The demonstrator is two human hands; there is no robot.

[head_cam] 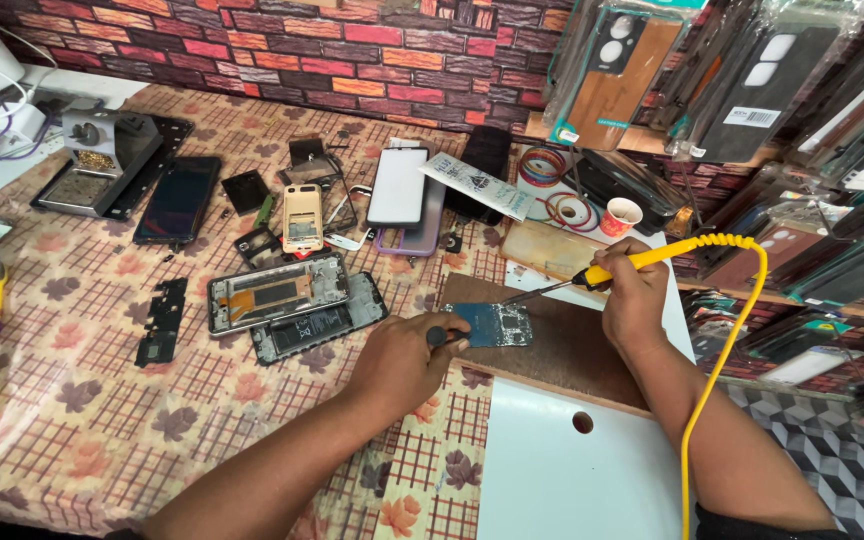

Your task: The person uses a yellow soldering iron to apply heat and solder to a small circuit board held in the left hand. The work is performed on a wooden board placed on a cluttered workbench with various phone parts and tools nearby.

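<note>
Rightward, soldering iron in right hand, tip down-left onto circuit board

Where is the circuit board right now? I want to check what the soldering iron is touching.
The circuit board lies on the brown wooden board, right of centre, between the left hand and the right hand.

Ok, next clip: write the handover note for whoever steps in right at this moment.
Left hand: pinning the blue circuit board on the brown wooden board, a small dark tool in its fingers.
Right hand: gripping the yellow soldering iron, tip at the board's upper edge.
Done: opened phone and its parts lie on the tablecloth.
Left: the joint in hand; cannot tell how far along.
</note>
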